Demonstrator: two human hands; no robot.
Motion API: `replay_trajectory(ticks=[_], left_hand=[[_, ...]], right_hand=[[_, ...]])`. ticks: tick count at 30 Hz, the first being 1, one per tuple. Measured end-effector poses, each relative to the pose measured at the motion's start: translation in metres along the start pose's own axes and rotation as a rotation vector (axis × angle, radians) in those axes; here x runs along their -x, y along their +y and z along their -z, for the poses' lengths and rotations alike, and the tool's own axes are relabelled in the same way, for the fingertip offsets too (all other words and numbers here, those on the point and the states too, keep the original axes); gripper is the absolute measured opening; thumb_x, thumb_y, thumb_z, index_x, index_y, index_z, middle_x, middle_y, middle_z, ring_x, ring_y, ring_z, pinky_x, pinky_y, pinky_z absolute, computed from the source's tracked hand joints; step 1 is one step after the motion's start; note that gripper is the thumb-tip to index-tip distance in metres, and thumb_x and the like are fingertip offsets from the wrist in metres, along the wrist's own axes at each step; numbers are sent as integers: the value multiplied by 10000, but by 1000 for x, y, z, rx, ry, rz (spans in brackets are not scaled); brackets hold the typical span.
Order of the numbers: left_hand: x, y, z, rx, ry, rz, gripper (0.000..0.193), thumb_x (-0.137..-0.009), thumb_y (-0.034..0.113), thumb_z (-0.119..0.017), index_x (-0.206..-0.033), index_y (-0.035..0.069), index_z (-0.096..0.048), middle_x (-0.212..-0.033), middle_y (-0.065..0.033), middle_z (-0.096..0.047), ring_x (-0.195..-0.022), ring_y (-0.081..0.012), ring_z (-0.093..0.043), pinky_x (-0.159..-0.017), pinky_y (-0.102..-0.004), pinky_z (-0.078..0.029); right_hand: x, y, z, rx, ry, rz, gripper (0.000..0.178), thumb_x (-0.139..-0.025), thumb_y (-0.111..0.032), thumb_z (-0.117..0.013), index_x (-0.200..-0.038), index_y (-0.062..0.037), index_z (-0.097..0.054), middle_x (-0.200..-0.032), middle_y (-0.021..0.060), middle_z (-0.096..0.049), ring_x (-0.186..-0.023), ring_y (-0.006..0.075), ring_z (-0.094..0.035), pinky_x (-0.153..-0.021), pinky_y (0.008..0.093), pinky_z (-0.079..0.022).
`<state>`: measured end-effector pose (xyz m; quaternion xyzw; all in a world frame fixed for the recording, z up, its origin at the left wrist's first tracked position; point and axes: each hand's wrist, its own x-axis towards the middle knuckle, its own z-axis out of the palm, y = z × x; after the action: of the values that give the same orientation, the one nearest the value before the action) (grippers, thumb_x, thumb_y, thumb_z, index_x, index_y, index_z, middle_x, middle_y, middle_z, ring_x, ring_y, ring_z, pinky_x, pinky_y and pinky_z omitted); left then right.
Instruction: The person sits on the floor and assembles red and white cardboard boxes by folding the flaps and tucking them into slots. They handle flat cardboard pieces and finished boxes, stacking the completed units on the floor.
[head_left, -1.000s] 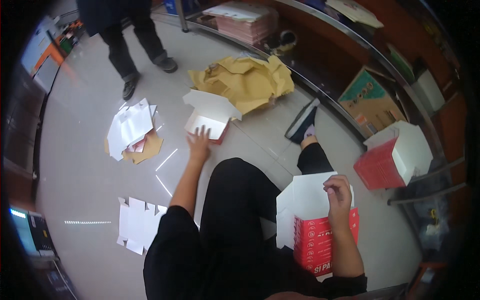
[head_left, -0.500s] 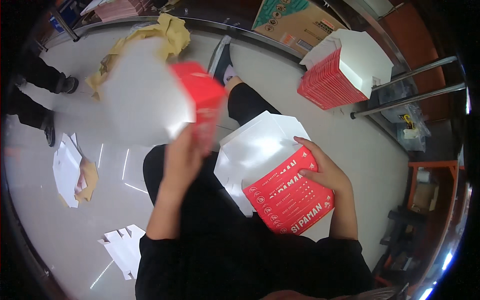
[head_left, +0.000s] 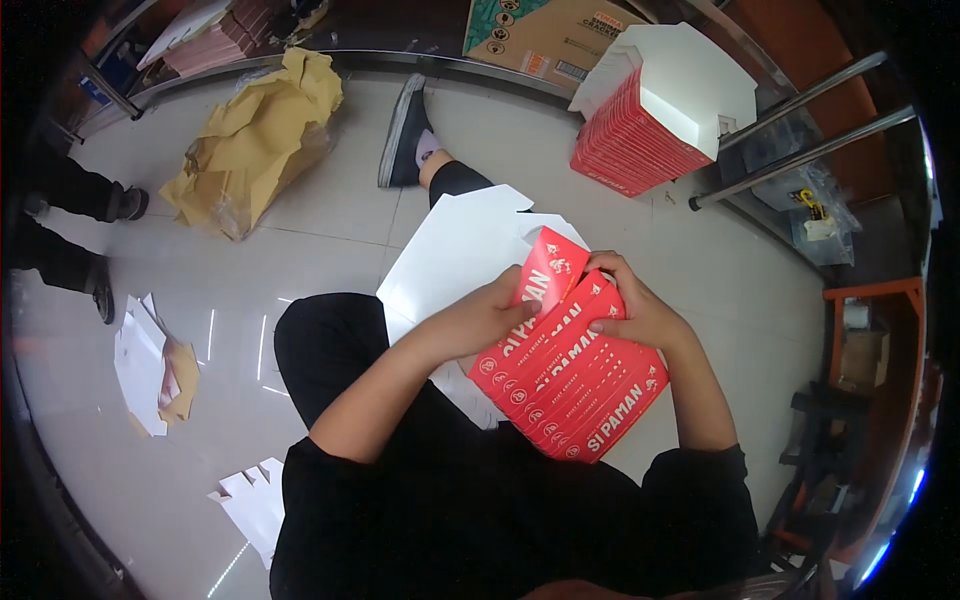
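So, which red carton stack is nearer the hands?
The lap stack, touched by the left hand and right hand; the other stack sits apart, near metal rails.

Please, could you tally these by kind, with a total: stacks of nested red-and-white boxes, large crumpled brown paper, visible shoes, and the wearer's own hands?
Stacks of nested red-and-white boxes: 2
Large crumpled brown paper: 1
Shoes: 3
Wearer's own hands: 2
Total: 8

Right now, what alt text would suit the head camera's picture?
A seated person's left hand holds a red carton against a nested carton stack; the right hand grips the stack's side. Another carton stack is on the floor, upper right; crumpled brown paper, upper left.
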<state>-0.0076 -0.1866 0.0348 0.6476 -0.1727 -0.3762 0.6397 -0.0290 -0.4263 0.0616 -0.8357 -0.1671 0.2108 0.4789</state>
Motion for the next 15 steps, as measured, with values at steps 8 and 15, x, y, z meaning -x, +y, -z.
replay_trajectory(ticks=[8, 15], left_hand=[[-28, 16, 20, -392, 184, -465, 715, -751, 144, -601, -1329, 66, -188, -1092, -151, -501, -1164, -237, -389, -987, -371, -277], [-74, 14, 31, -226, -63, -420, 253, -757, 87, -580, -1000, 23, -555, -992, -75, -529, -939, -136, -515, -820, -254, -402]], right_hand=[[-3, -5, -1, -74, -7, -50, 807, -663, -131, -704, -1301, -65, -215, -1242, 159, -374, -1200, 259, -341, -992, 351, -280], [-2, 16, 5, -78, 13, 48, 669, -677, -154, -700, -1212, -49, -313, -1236, 141, -378, -1200, 244, -340, -1000, 350, -273]])
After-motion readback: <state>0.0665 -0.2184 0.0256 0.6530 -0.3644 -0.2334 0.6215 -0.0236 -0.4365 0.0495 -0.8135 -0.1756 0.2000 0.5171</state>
